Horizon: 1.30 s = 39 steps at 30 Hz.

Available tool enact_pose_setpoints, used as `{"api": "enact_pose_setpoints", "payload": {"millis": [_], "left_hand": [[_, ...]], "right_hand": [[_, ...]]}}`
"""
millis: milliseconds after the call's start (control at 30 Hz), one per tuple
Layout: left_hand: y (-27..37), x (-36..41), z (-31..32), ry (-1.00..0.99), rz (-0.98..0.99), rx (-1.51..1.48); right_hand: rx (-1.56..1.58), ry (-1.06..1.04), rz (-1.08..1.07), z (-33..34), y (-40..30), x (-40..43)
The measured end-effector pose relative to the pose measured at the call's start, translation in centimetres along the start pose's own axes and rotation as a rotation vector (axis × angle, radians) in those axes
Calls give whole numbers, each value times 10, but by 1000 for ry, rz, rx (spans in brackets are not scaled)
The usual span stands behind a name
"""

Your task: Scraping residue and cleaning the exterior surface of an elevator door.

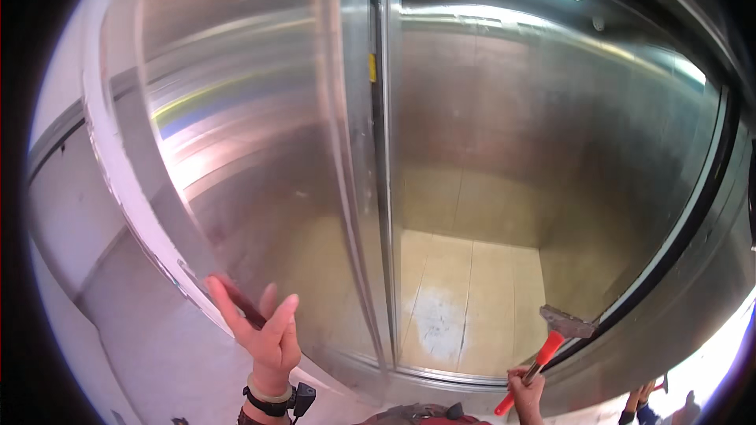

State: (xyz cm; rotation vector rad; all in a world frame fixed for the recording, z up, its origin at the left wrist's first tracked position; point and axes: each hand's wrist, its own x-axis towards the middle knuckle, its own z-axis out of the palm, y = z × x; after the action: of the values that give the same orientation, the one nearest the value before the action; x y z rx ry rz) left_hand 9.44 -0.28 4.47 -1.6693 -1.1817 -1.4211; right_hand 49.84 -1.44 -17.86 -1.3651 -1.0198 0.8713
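My left hand (269,330) is raised at the lower left with its fingers spread, near the stainless-steel jamb panel (248,218); it grips nothing that I can see. A dark band with a small black device (305,398) is on that wrist. At the lower right, my right hand (525,389) is closed round the handle of a scraper (549,351) with red grip parts. Its wide, worn metal head (567,321) points up, close to the black and metal edge of the lift doorway (644,280). Whether the head touches that edge, I cannot tell.
An open lift car with metal walls (472,130) and a pale tiled floor (496,301) lies ahead, behind a metal door sill (455,376). On the left is a rough white wall edge (147,254). Another person's hands (644,392) show at the bottom right, one with a tool.
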Motion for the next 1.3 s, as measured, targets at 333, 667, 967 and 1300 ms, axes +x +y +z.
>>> {"api": "enact_pose_setpoints", "payload": {"millis": [333, 667, 967, 1300], "left_hand": [[8, 17, -17, -55, -41, -50], [66, 76, -62, -577, 293, -237], [160, 102, 20, -1496, 639, -413], [183, 109, 28, -1572, 700, -179]], "right_hand": [[37, -90, -45, 17, -17, 6], [97, -248, 50, 55, -14, 22], [160, -387, -11, 94, 26, 19], [216, -389, 80, 98, 39, 20]]}}
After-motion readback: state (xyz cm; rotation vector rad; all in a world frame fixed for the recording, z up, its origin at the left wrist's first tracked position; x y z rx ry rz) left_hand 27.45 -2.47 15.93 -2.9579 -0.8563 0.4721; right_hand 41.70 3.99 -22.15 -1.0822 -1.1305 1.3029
